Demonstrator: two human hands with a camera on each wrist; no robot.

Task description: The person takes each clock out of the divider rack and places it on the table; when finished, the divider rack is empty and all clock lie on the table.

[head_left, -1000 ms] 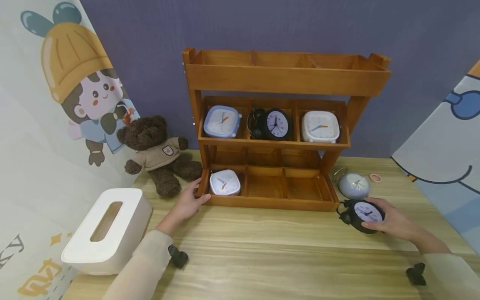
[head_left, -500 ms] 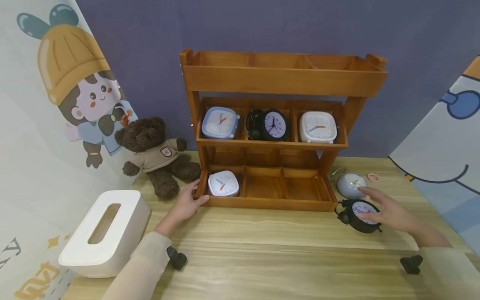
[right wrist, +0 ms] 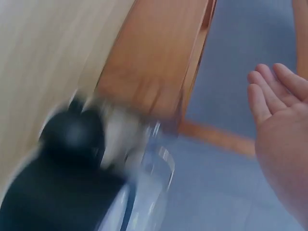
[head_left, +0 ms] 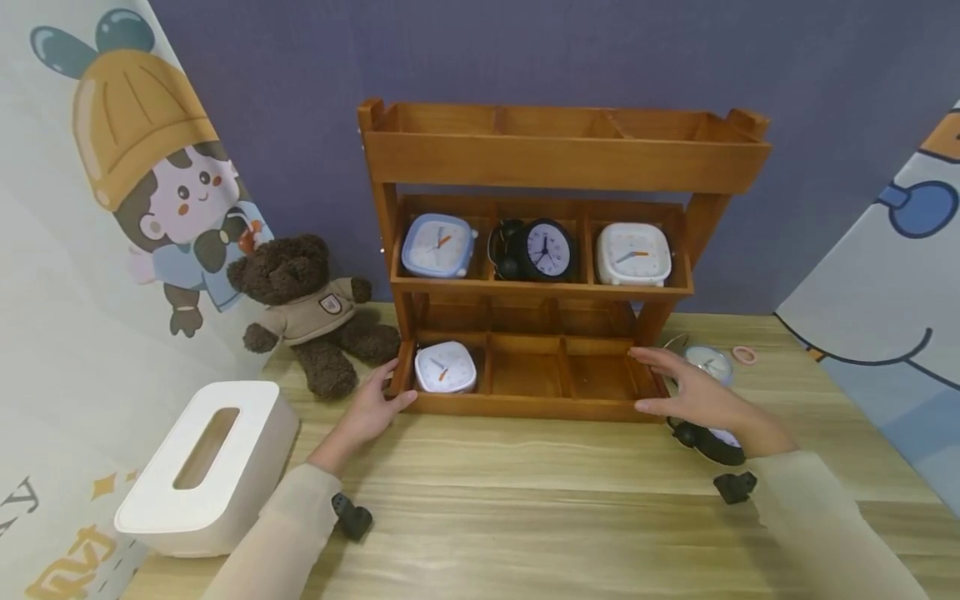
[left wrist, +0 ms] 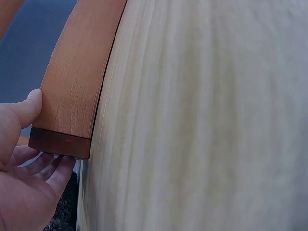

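A wooden shelf rack (head_left: 555,162) with compartments stands against the wall. My left hand (head_left: 372,406) grips its lower left corner, thumb on the front board and fingers at the end, as the left wrist view shows. My right hand (head_left: 693,396) hovers at the rack's lower right end, fingers spread, holding nothing. Beneath and beside it, partly hidden, are a black twin-bell alarm clock (head_left: 708,443) and a grey-blue alarm clock (head_left: 709,362) on the table. A white alarm clock (head_left: 446,367) sits in the bottom tier's left compartment; the right wrist view is blurred.
The middle tier holds a blue clock (head_left: 437,245), a black twin-bell clock (head_left: 546,249) and a white clock (head_left: 635,252). A teddy bear (head_left: 311,312) sits left of the rack, with a white tissue box (head_left: 217,467) in front. A pink ring (head_left: 744,355) lies at right.
My right hand has let go of the black alarm clock at the right and moved left to the rack's lower right end. The left hand keeps its place on the rack.
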